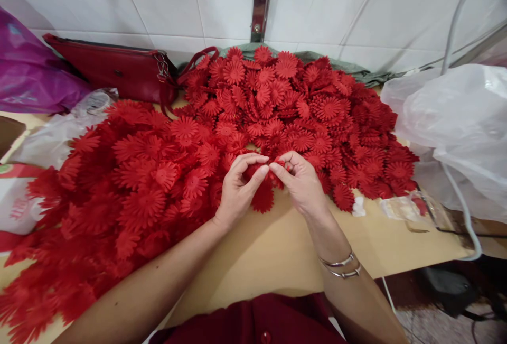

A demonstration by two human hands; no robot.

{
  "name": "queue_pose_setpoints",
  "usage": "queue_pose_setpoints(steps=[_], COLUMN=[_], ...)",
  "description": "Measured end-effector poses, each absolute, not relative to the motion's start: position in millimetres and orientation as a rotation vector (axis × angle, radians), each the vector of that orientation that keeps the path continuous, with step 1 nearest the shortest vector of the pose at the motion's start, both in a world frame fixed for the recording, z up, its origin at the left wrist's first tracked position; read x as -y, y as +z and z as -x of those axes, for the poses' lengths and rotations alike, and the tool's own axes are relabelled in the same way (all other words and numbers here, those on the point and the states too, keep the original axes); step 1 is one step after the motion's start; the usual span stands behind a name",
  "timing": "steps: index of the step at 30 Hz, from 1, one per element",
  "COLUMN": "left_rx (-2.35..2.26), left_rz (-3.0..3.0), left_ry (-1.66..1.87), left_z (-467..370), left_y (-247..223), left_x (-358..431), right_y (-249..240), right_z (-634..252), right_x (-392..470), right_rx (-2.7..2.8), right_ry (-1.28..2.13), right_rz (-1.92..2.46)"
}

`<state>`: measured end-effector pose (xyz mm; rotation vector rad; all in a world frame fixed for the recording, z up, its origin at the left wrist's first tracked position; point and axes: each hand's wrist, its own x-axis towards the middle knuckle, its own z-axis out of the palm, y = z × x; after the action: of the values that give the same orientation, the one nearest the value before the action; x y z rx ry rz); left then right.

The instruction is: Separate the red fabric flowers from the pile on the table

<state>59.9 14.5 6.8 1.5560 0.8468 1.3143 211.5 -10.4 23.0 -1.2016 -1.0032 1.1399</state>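
Thumb and forefinger of my left hand (240,186) pinch at a small red flower piece, their tips meeting those of my right hand (300,181) above the table's middle. Red petals (283,164) show between the fingers of my right hand, which is closed on them. Just below the fingertips a red flower (263,199) lies or hangs; its contact with the hands is unclear. Behind my hands rises a large heap of red fabric flowers (287,106). Another heap of looser red flowers (142,206) spreads beside my left forearm.
A red bag (114,66) and a purple bag (35,69) stand at the back left. White plastic bags (463,122) and a pale cable (459,196) are on the right. The wooden table (376,243) ends near my body, against a tiled wall behind.
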Motion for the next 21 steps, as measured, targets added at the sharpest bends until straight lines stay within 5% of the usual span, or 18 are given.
queue_pose_setpoints(steps=[21], left_rx=[-1.208], left_rz=[-1.630], left_ry=[1.809], left_z=[-54.4], left_y=[4.4], left_x=[-13.0], right_y=[23.6], right_z=[-218.9], right_x=[8.9], right_rx=[0.775], right_ry=[1.242], right_rz=[1.067])
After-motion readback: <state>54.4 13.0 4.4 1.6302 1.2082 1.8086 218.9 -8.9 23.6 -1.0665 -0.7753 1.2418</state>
